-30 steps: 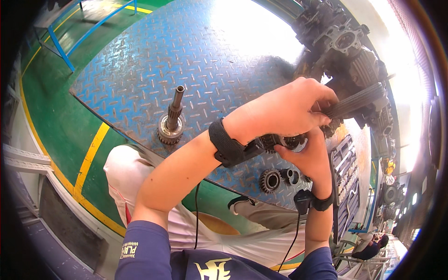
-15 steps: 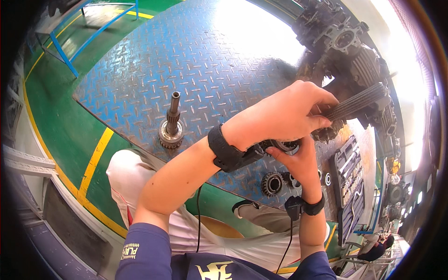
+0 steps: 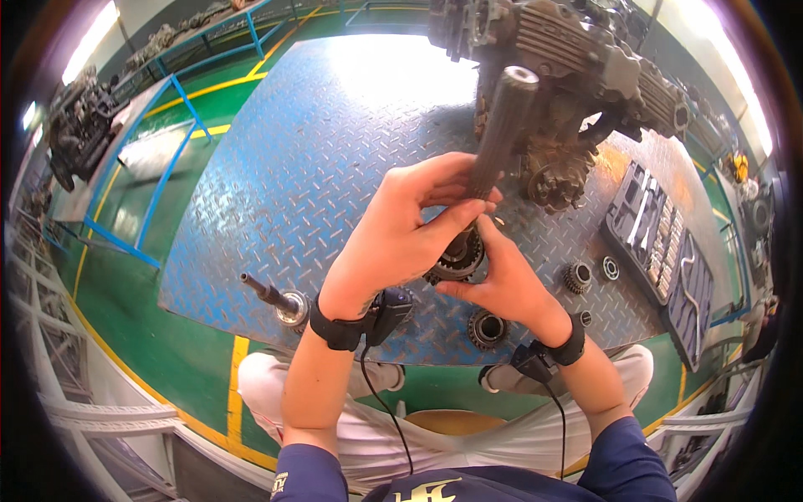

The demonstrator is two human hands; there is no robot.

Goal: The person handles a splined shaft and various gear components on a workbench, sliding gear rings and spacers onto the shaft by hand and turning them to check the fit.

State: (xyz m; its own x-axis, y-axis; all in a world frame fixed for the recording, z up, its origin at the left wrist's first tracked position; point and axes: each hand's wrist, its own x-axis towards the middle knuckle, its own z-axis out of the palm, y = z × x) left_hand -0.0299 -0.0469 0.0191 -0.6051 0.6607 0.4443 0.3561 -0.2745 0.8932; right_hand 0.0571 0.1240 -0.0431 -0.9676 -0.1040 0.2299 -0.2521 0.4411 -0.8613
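A long splined shaft slants up and away over the table, its round end uppermost. My left hand is closed around the lower part of this shaft, fingers wrapped behind it. Just below, my right hand grips a toothed gear at the shaft's lower end, thumb and fingers on its rim. My left hand partly covers the gear, so I cannot tell how the two parts fit together. Close under my right hand lies another gear. A second shaft with a gear rests left of my left wrist.
At the back right stands a large metal engine or gearbox assembly. An open tool case with wrenches and sockets lies right, near a small gear and a bearing ring. Blue tread plate tops the table.
The view has swung, bringing more of the room into sight. The shaft, earlier tilted low to the right, now points more steeply upward. Both hands keep their hold.
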